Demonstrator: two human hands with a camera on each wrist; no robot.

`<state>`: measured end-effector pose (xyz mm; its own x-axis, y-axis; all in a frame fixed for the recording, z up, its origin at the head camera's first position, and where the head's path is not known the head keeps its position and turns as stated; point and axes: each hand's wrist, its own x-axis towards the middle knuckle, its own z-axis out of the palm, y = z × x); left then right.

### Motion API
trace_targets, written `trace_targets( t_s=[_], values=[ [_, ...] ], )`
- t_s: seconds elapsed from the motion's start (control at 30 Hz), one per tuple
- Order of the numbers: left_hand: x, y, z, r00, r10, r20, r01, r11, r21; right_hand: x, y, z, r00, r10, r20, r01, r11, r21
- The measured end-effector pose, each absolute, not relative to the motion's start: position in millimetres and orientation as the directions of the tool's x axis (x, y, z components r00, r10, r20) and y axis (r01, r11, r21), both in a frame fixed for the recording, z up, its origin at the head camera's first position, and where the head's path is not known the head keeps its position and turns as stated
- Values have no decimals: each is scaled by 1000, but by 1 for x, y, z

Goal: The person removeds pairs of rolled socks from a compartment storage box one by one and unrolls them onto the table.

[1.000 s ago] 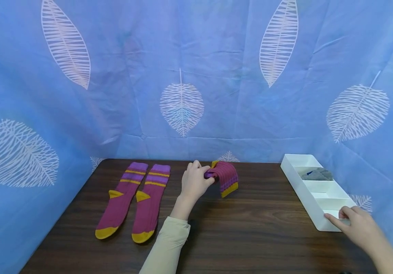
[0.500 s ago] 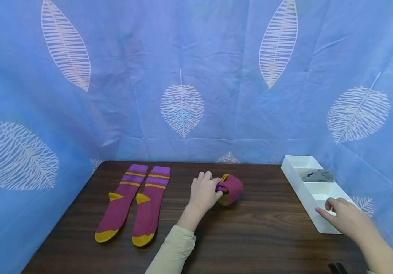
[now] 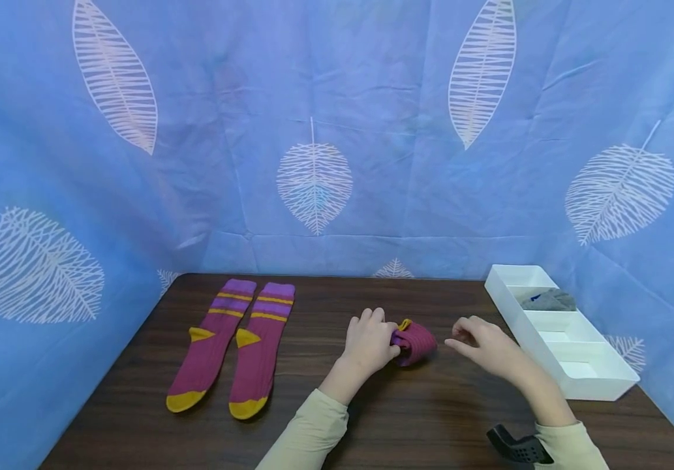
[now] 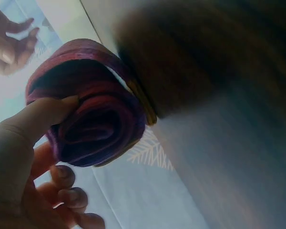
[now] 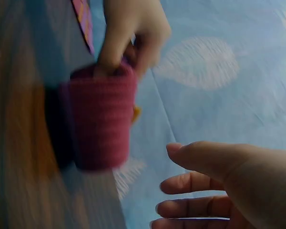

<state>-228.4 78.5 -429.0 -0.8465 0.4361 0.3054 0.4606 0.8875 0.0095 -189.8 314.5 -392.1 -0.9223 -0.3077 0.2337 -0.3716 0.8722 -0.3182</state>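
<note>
A rolled maroon sock bundle [image 3: 414,341] with a yellow edge rests on the dark wooden table [image 3: 419,418], and my left hand [image 3: 368,342] pinches it from the left. In the left wrist view the thumb [image 4: 35,117] presses into the roll [image 4: 93,119]. My right hand [image 3: 480,339] hovers just right of the bundle with loosely curved fingers, not touching it; the right wrist view shows the roll [image 5: 101,121] ahead of those fingers [image 5: 190,183]. Two flat maroon socks [image 3: 231,343] with purple and yellow stripes lie side by side at the left.
A white divided tray [image 3: 601,385] stands along the table's right edge, with a grey sock [image 3: 548,300] in its far compartment. Blue leaf-print cloth [image 3: 313,130] walls the back and sides.
My left hand rolled the sock into a tight bundle and slid it right and nearer. My right hand left the tray's front corner and moved left, close to the bundle.
</note>
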Motion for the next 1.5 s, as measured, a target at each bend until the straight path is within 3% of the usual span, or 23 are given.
trace_targets(
  t_s=[0.37, 0.6, 0.9, 1.07, 1.3, 1.5],
  values=[
    [-230, 70, -426, -893, 426, 143, 449, 854, 263, -196, 285, -409, -927, -359, 113, -366, 790, -493],
    [-228, 58, -421, -848, 525, 67, 515, 787, 339, -203, 273, -420, -949, -297, 104, -308, 816, -489],
    [-210, 50, -422, -748, 663, 27, 651, 726, 222, -218, 260, -429, -960, -268, 83, -276, 851, -447],
    [-194, 39, -418, -710, 704, -15, 694, 704, 154, -227, 250, -431, -948, -313, 52, -303, 843, -445],
    [-177, 13, -415, -692, 719, -61, 707, 693, 141, -242, 239, -427, -854, -519, 38, -464, 726, -508],
    [-168, -3, -415, -725, 683, -82, 677, 730, 97, -251, 230, -423, -785, -618, -43, -478, 648, -593]
  ],
)
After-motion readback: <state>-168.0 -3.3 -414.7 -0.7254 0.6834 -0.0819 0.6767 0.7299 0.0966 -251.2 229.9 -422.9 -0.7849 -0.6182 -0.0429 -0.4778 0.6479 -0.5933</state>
